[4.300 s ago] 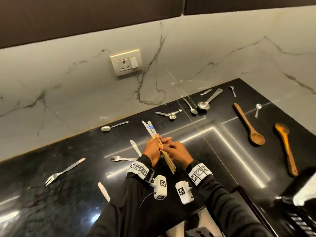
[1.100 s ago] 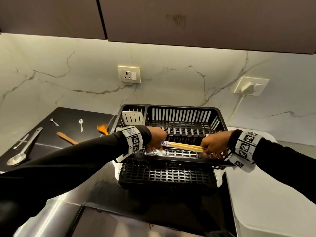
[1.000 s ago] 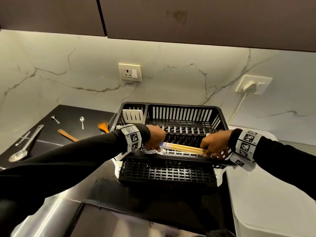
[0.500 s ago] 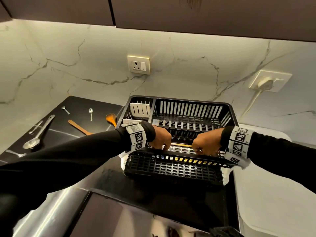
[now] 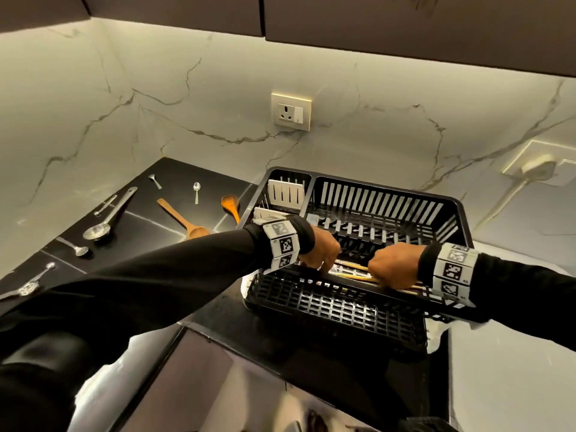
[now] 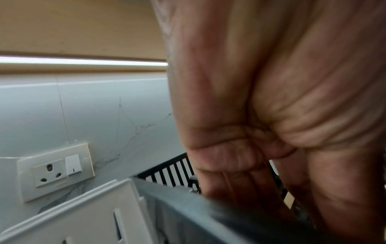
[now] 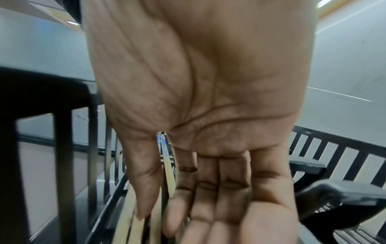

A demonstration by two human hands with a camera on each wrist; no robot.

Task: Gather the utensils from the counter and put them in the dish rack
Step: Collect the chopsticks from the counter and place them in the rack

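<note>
Where the dish rack point(image 5: 383, 186) sits centre-right, the chopsticks point(image 5: 353, 267) lie in its front section, lower than before; the right hand point(image 5: 394, 265) rests flat-fingered on them; whether the left hand point(image 5: 324, 248) grips them cannot be told.

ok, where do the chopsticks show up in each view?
Head: chopsticks lie low in the dish rack, between left hand and right hand.
Left wrist: not clearly visible; the left hand blocks the rack floor.
Right wrist: chopsticks run centre to lower left, under the right hand.
Shared landmark: the dish rack's black slatted wall.
</note>
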